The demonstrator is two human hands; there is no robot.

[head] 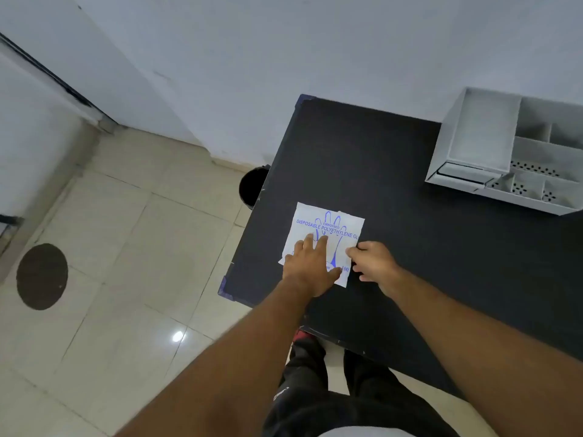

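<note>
head view: one glove packet [328, 228] lies flat near the left edge of the counter [426, 263]. it is near square, long axis not determinable, and the printed fingers point away toward the wall. left hand [310, 268] presses flat on it. right hand [373, 263], fingers curled, pinches its right edge. one grey organiser [485, 137] sits well apart at far right. one dark bin [252, 187] stands on the floor beside the counter.

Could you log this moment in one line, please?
left hand flat on glove packet | right hand curled at its edge | black table
</note>
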